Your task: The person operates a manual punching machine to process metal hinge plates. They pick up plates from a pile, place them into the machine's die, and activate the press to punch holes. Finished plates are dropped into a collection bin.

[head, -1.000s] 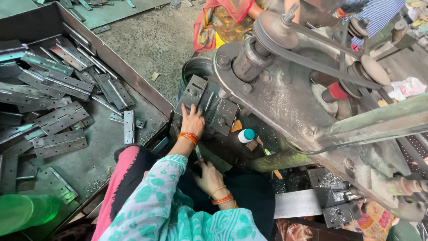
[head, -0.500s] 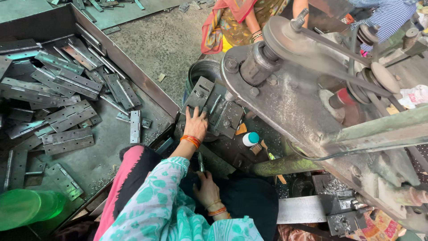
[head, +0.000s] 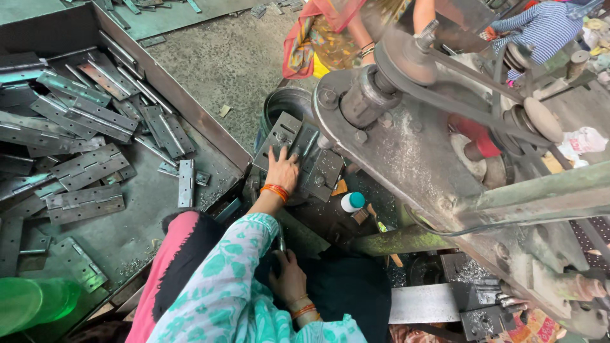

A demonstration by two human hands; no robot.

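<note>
Fingers of the left hand [head: 283, 170] spread flat on a grey hinge plate [head: 298, 155] beside the belt-driven press [head: 406, 146]; the right hand [head: 287, 274] pinches a thin tool [head: 280, 240] in the lap.

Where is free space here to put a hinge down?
Bare tray floor lies between the upright hinge and the pink sleeve. The rough floor past the tray wall is open. The tray's left is heaped; around the left hand the plates crowd against the machine.
</note>
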